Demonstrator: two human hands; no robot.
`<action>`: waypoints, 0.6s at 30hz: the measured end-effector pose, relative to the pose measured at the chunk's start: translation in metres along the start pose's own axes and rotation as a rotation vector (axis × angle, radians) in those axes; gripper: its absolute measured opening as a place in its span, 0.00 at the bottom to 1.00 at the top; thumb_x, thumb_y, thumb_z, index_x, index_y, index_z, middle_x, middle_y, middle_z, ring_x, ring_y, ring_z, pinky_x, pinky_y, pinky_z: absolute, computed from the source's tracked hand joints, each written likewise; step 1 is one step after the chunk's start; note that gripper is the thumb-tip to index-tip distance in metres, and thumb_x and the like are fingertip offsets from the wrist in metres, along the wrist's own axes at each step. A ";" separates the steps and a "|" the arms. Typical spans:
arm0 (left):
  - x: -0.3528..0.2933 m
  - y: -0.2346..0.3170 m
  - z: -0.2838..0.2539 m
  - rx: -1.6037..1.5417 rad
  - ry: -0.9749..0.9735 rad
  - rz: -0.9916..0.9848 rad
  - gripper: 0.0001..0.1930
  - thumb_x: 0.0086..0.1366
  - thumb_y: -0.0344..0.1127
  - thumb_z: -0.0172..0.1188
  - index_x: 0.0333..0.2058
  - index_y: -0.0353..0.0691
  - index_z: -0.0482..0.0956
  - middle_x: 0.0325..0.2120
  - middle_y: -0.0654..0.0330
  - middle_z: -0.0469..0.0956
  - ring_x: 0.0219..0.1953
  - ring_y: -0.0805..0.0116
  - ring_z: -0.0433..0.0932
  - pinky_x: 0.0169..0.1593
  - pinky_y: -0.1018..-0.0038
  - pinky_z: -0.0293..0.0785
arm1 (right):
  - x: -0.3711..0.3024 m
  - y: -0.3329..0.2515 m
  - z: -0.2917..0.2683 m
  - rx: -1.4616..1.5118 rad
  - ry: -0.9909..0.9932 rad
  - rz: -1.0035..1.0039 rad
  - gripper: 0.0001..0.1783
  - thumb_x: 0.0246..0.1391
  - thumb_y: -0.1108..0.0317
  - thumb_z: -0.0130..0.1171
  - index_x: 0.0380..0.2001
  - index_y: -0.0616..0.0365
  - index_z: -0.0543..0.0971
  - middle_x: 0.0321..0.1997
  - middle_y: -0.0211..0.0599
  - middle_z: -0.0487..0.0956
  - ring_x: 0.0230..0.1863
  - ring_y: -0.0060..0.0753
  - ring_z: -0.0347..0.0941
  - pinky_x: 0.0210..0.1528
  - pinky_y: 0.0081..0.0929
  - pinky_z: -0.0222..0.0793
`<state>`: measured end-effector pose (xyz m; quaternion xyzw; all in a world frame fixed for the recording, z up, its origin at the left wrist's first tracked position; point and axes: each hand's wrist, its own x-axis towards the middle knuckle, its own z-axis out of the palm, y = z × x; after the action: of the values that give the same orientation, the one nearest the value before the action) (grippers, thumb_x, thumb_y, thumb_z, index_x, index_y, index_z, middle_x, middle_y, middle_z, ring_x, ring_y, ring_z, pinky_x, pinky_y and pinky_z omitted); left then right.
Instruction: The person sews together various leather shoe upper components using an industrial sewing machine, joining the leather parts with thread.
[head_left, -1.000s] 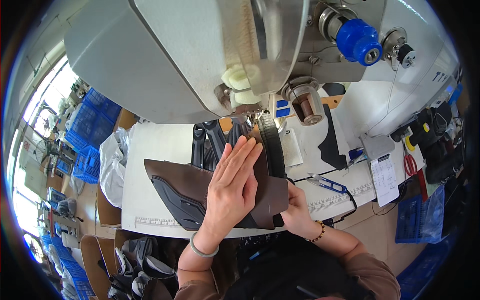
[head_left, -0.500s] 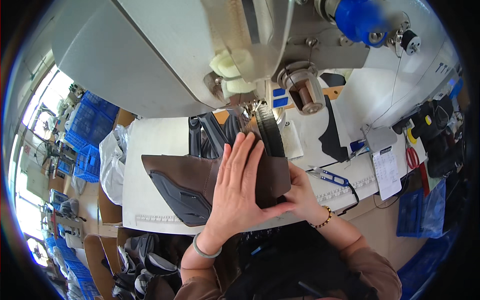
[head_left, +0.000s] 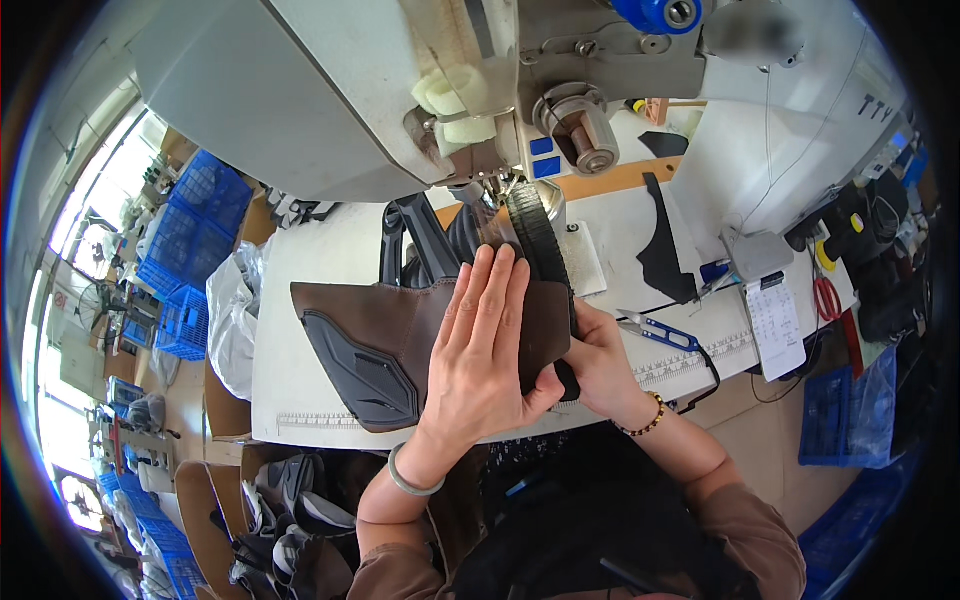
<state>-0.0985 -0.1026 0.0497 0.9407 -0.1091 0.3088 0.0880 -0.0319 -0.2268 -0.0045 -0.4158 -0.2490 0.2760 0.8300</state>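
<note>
Left hand [head_left: 477,375] | brown upper [head_left: 392,318] beneath | right hand [head_left: 605,368]: at upper's right edge

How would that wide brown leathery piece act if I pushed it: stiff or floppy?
The wide brown leathery piece would probably bend, since its edges look thin. Its ridged black panel looks molded, so it may be stiffer. Rolling seems unlikely because it's broad.

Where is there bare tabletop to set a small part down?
White tabletop is bare between the plastic bag and brown workpiece; a smaller patch lies between the white plate and black cutout. Crowded: around the left hand and right hand, and rightward, with snips, paper and red scissors.
</note>
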 end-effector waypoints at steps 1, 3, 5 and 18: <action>0.000 0.001 -0.001 0.014 -0.018 0.002 0.38 0.46 0.43 0.54 0.53 0.20 0.62 0.56 0.39 0.60 0.61 0.45 0.57 0.63 0.57 0.54 | -0.001 -0.001 0.000 0.000 -0.004 -0.003 0.16 0.58 0.69 0.52 0.46 0.68 0.70 0.42 0.32 0.76 0.43 0.15 0.68 0.44 0.17 0.66; 0.001 0.001 -0.004 0.022 -0.036 0.001 0.38 0.46 0.43 0.54 0.53 0.20 0.61 0.56 0.39 0.59 0.61 0.45 0.57 0.63 0.57 0.54 | 0.001 -0.001 0.000 -0.082 -0.015 0.004 0.15 0.58 0.70 0.51 0.46 0.68 0.70 0.43 0.32 0.75 0.43 0.15 0.68 0.45 0.17 0.66; 0.003 0.002 -0.007 0.030 -0.051 -0.002 0.38 0.46 0.44 0.54 0.53 0.20 0.61 0.56 0.39 0.59 0.61 0.45 0.57 0.63 0.57 0.53 | 0.000 -0.004 0.001 -0.091 -0.006 -0.001 0.14 0.57 0.71 0.51 0.46 0.67 0.70 0.43 0.32 0.75 0.43 0.16 0.67 0.45 0.17 0.66; 0.005 0.006 -0.002 0.032 -0.055 -0.072 0.34 0.52 0.46 0.49 0.52 0.22 0.65 0.55 0.42 0.63 0.60 0.48 0.60 0.62 0.58 0.56 | 0.000 0.004 -0.012 -0.136 -0.073 0.028 0.18 0.58 0.71 0.50 0.51 0.66 0.68 0.46 0.31 0.74 0.46 0.16 0.67 0.48 0.18 0.65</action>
<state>-0.0972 -0.1082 0.0553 0.9535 -0.0727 0.2811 0.0812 -0.0255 -0.2315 -0.0140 -0.4642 -0.2915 0.2852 0.7862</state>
